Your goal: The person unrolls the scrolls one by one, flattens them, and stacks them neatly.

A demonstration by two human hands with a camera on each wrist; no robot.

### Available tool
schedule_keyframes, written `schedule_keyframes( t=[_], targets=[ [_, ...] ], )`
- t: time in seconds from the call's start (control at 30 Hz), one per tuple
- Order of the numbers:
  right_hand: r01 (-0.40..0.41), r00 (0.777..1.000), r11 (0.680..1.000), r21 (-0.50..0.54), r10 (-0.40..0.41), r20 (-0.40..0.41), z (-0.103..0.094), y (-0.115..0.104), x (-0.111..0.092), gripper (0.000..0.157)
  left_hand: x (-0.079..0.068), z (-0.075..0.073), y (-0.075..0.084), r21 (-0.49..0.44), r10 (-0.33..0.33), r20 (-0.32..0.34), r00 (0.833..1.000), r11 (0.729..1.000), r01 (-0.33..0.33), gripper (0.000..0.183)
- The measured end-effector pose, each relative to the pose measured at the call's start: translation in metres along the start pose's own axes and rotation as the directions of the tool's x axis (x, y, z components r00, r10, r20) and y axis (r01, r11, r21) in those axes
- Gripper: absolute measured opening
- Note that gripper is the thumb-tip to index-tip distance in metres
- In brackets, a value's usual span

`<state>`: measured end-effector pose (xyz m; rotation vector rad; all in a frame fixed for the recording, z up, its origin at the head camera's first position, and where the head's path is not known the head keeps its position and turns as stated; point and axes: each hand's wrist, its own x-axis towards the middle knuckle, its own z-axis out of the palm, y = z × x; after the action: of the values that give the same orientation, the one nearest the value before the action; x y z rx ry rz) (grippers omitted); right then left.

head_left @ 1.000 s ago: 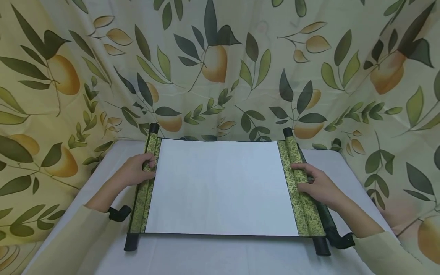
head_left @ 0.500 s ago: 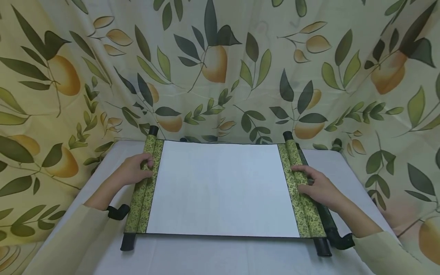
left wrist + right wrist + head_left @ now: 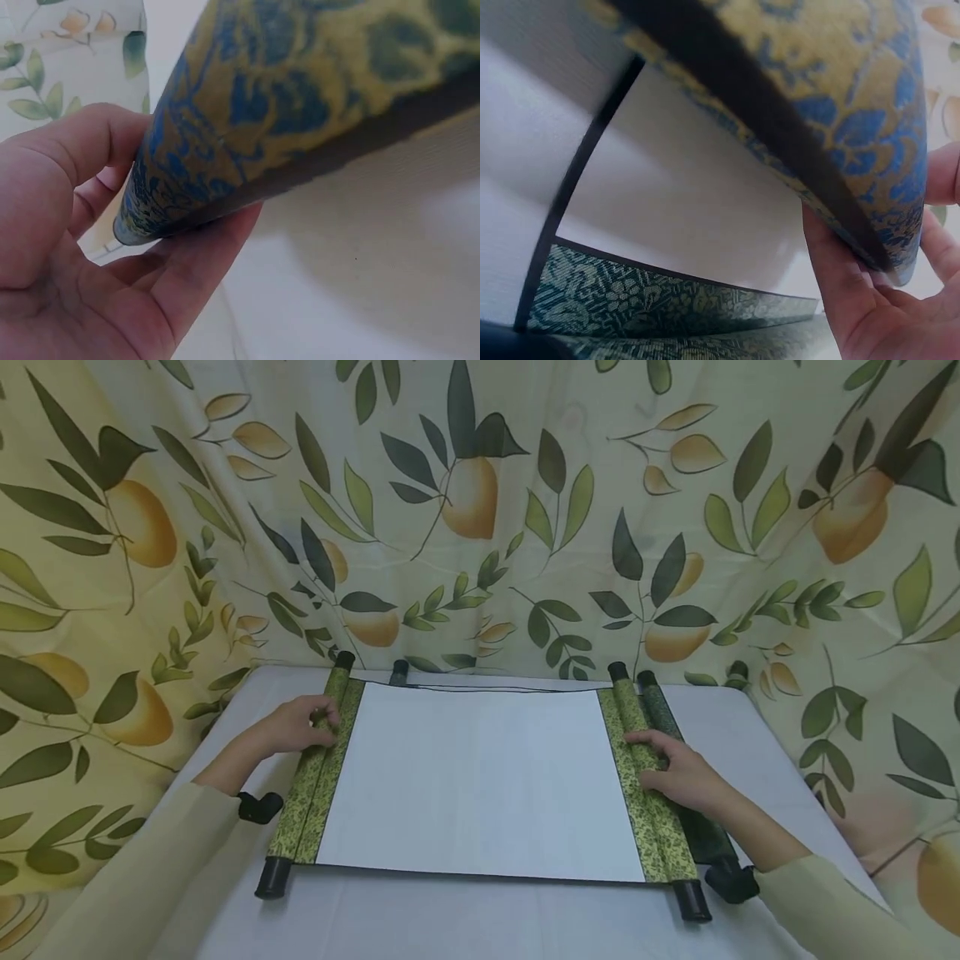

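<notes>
A hanging scroll (image 3: pixel 480 777) with blank white paper is spread between two rollers covered in yellow-green patterned brocade with black end knobs. My left hand (image 3: pixel 300 724) grips its left roller (image 3: pixel 294 814) near the middle. In the left wrist view, thumb and fingers (image 3: pixel 202 262) wrap the roller from both sides. On the other side, my right hand (image 3: pixel 686 774) holds the right roller (image 3: pixel 671 831), its fingers (image 3: pixel 840 289) passing beneath. Behind and under this scroll lies a second, dark green scroll (image 3: pixel 662 710), mostly hidden by it.
White cloth covers the table (image 3: pixel 450 918). One black knob (image 3: pixel 399 672) of the dark green scroll shows at the back. A curtain (image 3: pixel 480 577) printed with fruit and leaves hangs around the table's back and sides. Black straps (image 3: pixel 260 807) sit at both wrists.
The yellow-green scroll's far edge has come down and nearer, and its right roller has shifted slightly left. More of the dark green scroll, including a back knob, now shows. Both hands keep their grip.
</notes>
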<state>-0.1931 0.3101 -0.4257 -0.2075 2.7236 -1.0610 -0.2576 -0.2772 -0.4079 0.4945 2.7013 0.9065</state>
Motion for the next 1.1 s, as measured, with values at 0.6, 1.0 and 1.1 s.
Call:
schedule_keyframes(
  t=[0.6, 1.0, 1.1],
  targets=[
    [-0.041, 0.996, 0.993, -0.109, 0.049, 0.071, -0.004, 0.011, 0.035, 0.06, 0.038, 0.015, -0.004, -0.026, -0.114, -0.016, 0.993, 0.993, 0.114, 0.016],
    [0.074, 0.988, 0.949, -0.308, -0.028, 0.15, -0.007, 0.003, 0.038, 0.059, 0.035, 0.028, -0.011, 0.089, -0.109, -0.065, 0.992, 0.989, 0.115, 0.022],
    [0.081, 0.984, 0.956, -0.283, -0.032, 0.174, -0.014, 0.001, 0.03, 0.061, 0.03, 0.037, -0.006, 0.088, -0.121, -0.058, 0.991, 0.988, 0.126, 0.031]
  ],
)
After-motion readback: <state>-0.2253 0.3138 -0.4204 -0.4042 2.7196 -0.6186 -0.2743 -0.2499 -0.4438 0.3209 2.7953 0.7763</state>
